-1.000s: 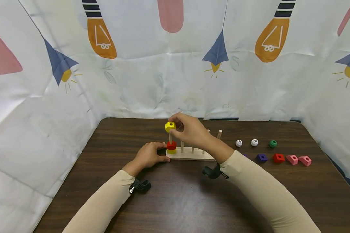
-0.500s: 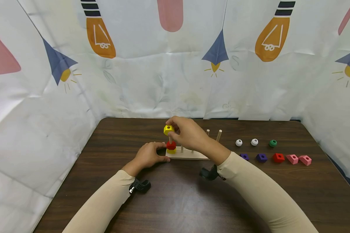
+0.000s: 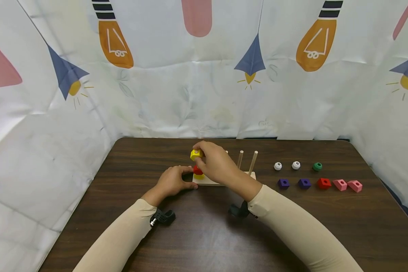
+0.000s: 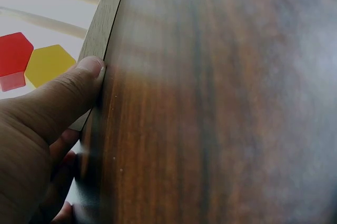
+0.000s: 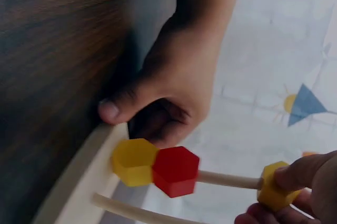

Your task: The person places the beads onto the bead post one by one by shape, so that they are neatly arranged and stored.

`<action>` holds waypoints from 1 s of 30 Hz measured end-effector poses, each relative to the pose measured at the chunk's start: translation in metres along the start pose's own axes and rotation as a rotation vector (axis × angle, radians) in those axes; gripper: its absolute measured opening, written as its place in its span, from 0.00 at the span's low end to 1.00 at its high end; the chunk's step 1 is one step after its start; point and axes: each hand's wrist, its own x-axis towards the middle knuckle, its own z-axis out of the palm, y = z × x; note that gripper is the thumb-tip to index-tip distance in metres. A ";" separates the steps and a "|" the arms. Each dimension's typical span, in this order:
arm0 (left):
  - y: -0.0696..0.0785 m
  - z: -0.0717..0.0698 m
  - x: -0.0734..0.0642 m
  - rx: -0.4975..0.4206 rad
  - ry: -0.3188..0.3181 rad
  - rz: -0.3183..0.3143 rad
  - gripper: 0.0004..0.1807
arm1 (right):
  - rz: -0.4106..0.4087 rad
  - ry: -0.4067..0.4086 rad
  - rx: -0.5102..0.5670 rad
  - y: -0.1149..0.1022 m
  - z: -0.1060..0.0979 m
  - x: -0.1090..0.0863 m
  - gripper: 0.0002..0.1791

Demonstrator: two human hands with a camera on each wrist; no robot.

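Observation:
My left hand [image 3: 174,181] grips the left end of a wooden peg stand [image 3: 209,182]. Its thumb [image 4: 79,84] lies along the stand's front edge in the left wrist view. On the leftmost peg [image 5: 229,179], a yellow hexagonal bead [image 5: 131,163] sits lowest, against the base, and a red hexagonal bead [image 5: 176,172] rests on it. Higher up, my right hand [image 3: 219,162] pinches another yellow hexagonal bead [image 3: 195,155] between thumb and fingers, at the top of that same peg, apart from the red one. The right hand and forearm hide part of the stand.
Right of the stand, a front row holds two purple blocks [image 3: 304,184], a red block [image 3: 324,184] and two pink blocks [image 3: 340,184]. Behind them lie two white beads [image 3: 295,165] and a green bead [image 3: 317,167]. A patterned curtain [image 3: 163,94] hangs behind the table [image 3: 204,234].
My right hand has come down with the yellow bead, from above the leftmost peg to its top. The left hand keeps its grip on the stand.

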 end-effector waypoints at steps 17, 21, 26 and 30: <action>0.003 0.000 0.000 0.017 0.008 -0.015 0.37 | -0.045 0.190 0.108 0.024 0.029 -0.008 0.19; 0.002 0.000 0.000 0.017 0.008 -0.006 0.37 | -0.051 0.194 0.150 0.027 0.033 -0.009 0.26; 0.002 0.000 0.000 0.002 -0.003 -0.010 0.37 | -0.022 0.197 0.219 0.031 0.039 -0.010 0.46; 0.001 0.000 0.000 0.001 -0.009 -0.014 0.36 | 0.022 0.211 0.282 0.033 0.044 -0.011 0.57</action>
